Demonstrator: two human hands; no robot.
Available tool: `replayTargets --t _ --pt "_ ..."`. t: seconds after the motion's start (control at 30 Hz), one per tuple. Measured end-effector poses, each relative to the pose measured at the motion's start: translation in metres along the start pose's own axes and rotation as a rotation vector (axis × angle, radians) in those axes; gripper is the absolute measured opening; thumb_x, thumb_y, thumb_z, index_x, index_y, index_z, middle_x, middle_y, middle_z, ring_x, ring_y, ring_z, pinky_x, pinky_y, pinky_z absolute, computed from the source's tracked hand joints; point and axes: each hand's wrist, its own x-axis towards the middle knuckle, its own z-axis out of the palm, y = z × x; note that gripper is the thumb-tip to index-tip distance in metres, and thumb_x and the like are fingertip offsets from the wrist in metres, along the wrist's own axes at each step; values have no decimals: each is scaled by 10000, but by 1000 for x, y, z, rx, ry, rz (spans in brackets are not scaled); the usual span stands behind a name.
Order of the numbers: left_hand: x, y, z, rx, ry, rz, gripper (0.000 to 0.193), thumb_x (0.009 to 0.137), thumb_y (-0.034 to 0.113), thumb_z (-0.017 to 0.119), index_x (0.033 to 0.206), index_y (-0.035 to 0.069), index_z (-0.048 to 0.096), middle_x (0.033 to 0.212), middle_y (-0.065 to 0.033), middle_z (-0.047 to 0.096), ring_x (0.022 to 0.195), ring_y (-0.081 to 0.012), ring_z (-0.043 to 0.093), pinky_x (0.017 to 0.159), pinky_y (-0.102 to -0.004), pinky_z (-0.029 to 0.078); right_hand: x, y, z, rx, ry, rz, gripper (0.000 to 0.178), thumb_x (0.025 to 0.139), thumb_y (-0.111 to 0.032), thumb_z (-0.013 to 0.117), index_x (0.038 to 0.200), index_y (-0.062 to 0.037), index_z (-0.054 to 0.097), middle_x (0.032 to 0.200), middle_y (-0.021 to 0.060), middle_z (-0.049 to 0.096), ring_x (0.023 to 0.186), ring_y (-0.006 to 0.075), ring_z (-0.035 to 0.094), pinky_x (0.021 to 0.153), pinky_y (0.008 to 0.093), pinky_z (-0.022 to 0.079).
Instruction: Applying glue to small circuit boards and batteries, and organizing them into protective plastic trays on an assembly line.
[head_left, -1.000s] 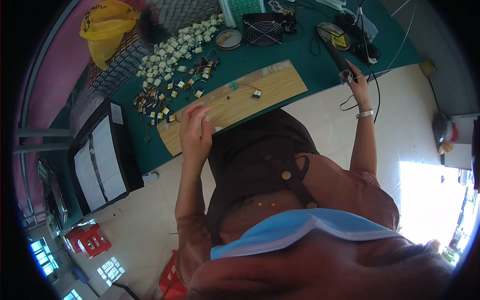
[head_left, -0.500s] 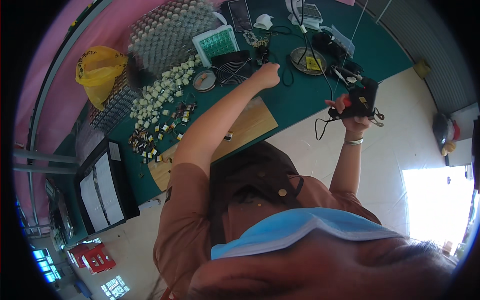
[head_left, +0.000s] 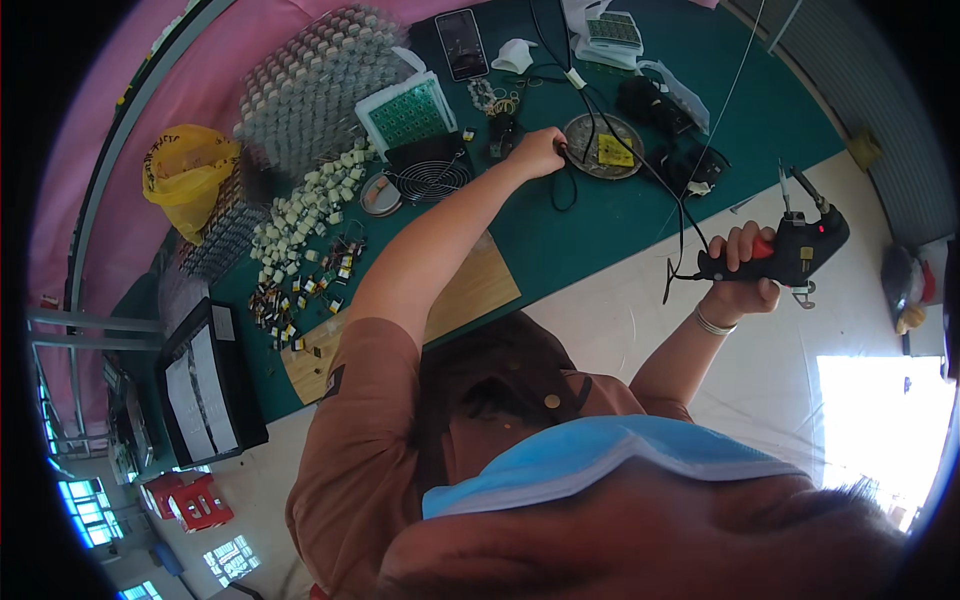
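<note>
My right hand is wrapped round the handle of a black soldering gun with a red trigger and a small red light. The gun is held up past the table's edge, its metal tip and solder guide pointing away from me. A black cord trails from its handle back to the table. Stretched forward over the green table, my left hand is closed around a black cable, part of which loops below the fist. Just right of that fist lies a round metal dish with a yellow sponge in it.
Left of my arm lie many white parts and small wired components. A wooden board, black fan grille, tray of green circuit boards and phone are on the table. A black bin stands at left.
My right hand has swung the soldering gun outward to the right and turned it, so its tip now points away from me. My left fist stays near the dish, now visibly at the cable.
</note>
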Motion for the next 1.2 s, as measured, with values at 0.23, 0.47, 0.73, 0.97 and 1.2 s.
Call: replayTargets --t 0.23,0.47,0.73,0.97,1.2 --pt "37 10 -55 449 235 38 172 692 168 682 789 29 656 806 -157 664 768 -340 646 696 -438 519 -6 8 -10 -16 32 13 592 690 -245 638 1227 -18 534 803 95 458 642 180 476 665 414 461" --pt "114 1 -106 580 494 151 229 725 99 623 900 -46 654 866 -272 652 842 -426 643 765 -484 530 -13 9 -19 -27 101 -1 595 684 -241 627 1224 -11 530 788 93 454 628 179 464 661 401 456" --pt "231 -84 -65 -433 882 271 190 826 -51 598 938 7 456 727 -123 594 650 -271 653 572 -357 560 -9 10 -15 -11 154 18 585 664 -234 615 1200 -12 538 776 90 450 601 177 455 637 393 444" --pt "191 -47 -16 -571 152 88 87 836 6 583 912 0 541 797 -119 656 737 -194 656 602 -276 497 -14 15 -11 -58 184 39 584 665 -231 596 1199 -3 536 786 91 463 607 174 472 662 409 456" --pt "183 -23 -15 -177 180 98 175 866 80 600 1013 24 525 1006 -152 662 943 -196 641 765 -290 510 -5 27 -7 -19 152 87 589 660 -227 602 1195 10 532 796 100 474 615 180 489 670 416 459"
